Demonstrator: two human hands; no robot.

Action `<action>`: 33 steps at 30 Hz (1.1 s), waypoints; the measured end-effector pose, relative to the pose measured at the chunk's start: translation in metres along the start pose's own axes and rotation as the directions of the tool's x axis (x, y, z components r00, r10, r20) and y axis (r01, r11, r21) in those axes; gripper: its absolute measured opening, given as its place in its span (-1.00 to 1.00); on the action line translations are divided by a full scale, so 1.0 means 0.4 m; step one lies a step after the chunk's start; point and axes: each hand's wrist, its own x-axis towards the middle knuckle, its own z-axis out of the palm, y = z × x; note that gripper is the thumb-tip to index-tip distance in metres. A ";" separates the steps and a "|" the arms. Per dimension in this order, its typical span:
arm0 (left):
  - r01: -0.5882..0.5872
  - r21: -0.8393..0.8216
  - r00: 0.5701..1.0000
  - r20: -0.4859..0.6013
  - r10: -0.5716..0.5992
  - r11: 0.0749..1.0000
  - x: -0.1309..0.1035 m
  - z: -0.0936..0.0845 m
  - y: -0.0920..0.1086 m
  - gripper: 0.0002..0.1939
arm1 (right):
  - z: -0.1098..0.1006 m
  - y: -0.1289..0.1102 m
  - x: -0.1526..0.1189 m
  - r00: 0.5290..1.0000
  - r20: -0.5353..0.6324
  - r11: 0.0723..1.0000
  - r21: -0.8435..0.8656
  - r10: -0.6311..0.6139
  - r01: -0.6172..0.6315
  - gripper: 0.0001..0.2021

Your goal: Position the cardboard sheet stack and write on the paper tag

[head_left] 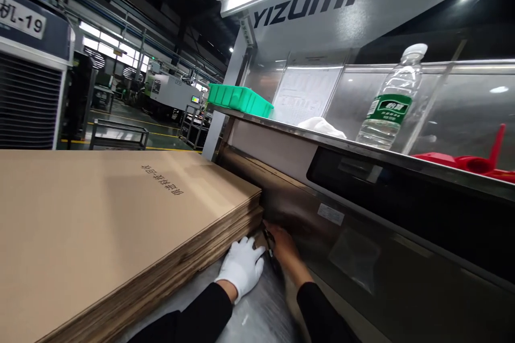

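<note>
- Where the cardboard stack (120,225) ends near the machine wall (322,236), two hands at its corner.
- Left hand (241,265), one white glove, fingers spread flat against the stack's edge; grip wide, holding nothing.
- Right hand (284,246), bare, curled around one thin dark tool (270,246) beside the corner.
- One stack of many flat sheets, lying on the table (257,316).
- On the shelf (362,150): one green bin (239,99), one water bottle (392,102), one white cloth (322,126).
</note>
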 end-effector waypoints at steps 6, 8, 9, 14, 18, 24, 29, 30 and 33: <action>-0.031 -0.044 1.000 0.003 0.031 0.999 0.017 0.007 -0.011 -0.69 | -0.131 0.013 -0.129 0.999 0.004 0.997 -0.059 0.046 -0.045 -0.28; -0.047 -0.058 0.999 -0.001 0.047 0.997 0.024 0.003 -0.010 -0.67 | -0.202 -0.022 -0.202 0.998 0.005 0.993 -0.100 0.061 -0.060 -0.26; -0.051 -0.063 0.999 -0.005 0.051 0.997 0.026 -0.001 -0.008 -0.66 | -0.240 -0.050 -0.241 0.998 0.010 0.991 -0.120 0.064 -0.063 -0.25; -0.014 -0.070 1.000 -0.010 0.013 0.997 -0.017 -0.043 -0.001 -0.62 | -0.429 -0.242 -0.444 0.998 0.046 0.983 -0.184 0.030 -0.021 -0.24; 0.008 -0.147 1.000 0.027 -0.004 0.989 -0.144 -0.112 0.012 -0.60 | -0.553 -0.415 -0.574 0.987 0.117 0.974 -0.184 -0.110 0.131 -0.30; -0.054 -0.478 0.967 0.192 0.164 0.877 -0.550 -0.334 0.023 -0.54 | -0.608 -0.736 -0.644 0.897 -0.072 0.890 -0.176 -0.437 0.420 -0.62; 0.149 -0.596 0.983 0.176 -0.052 0.789 -1.030 -0.500 -0.068 -0.66 | -0.474 -1.082 -0.612 0.834 -0.043 0.801 0.257 -0.550 0.541 -0.65; 0.284 -0.546 0.959 0.175 -0.225 0.788 -1.137 -0.517 -0.106 -0.63 | -0.427 -1.153 -0.604 0.827 0.065 0.785 0.363 -0.559 0.502 -0.60; 0.772 -0.254 0.622 0.121 -0.773 0.582 -1.463 -0.543 -0.257 -0.62 | -0.237 -1.324 -0.590 0.631 0.452 0.768 0.483 -0.631 0.421 -0.41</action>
